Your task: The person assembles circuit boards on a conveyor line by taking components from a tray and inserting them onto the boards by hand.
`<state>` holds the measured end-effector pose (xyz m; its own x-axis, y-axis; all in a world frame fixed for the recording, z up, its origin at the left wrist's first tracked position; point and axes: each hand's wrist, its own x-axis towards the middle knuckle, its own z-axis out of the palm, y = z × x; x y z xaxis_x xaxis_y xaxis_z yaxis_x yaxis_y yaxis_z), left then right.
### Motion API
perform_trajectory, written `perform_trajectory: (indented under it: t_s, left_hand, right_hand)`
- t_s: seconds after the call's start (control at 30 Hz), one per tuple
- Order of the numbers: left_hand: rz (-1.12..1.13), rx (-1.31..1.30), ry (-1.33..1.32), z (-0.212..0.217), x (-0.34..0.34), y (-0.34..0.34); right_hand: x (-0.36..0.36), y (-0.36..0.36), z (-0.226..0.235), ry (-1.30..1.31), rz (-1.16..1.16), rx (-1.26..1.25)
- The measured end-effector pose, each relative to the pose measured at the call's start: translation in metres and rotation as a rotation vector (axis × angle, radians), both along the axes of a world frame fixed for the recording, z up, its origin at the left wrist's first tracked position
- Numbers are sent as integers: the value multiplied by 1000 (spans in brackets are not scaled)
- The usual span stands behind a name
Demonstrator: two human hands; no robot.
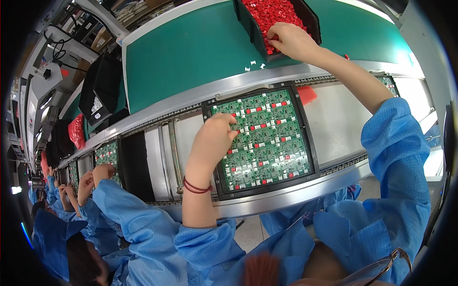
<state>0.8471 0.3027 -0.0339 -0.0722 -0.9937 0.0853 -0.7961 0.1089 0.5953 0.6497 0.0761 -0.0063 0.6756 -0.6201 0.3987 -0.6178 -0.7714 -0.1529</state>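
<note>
Left hand (pixel 215 136) rests on the green circuit board panel (pixel 267 138), fingers curled, fingertips pressed near the panel's upper left part; cannot tell whether the grip has a part in it, the fingers hide it. Red band on that wrist. The panel sits in a black carrier frame (pixel 305 143) on the conveyor track (pixel 334 128), directly in front of the person. Small red and white components dot the panel in rows.

Right hand (pixel 292 40) reaches far forward into a black bin (pixel 248 24) full of small red parts (pixel 272 12), fingers bunched down among them at the bin's near edge; cannot tell if the grip has closed on any. The bin stands on the green worktop (pixel 191 52) beyond the track. A few white bits (pixel 254 66) lie loose on the green surface just in front of the bin. A red tag (pixel 306 94) sits by the frame's upper right corner.

The right forearm crosses above the track, past the frame's right side. Another board (pixel 389 85) shows at far right, partly hidden by that arm.

To the left, a second green board (pixel 107 155) on the track, with co-workers' hands (pixel 102 170) at it, blue sleeves lined up. Black boxes (pixel 100 88) and a red bag (pixel 76 131) farther left.
</note>
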Motion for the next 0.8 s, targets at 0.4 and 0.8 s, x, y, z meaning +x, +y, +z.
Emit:
perform_trajectory:
  t_s: [0.4, 0.8]
  left_hand:
    - [50, 271, 1115, 2, 0, -13]
    - [161, 384, 930, 15, 1, -16]
  right_hand:
    - [-19, 67, 39, -374, 245, 312]
    - [-56, 122, -23, -249, 268, 577]
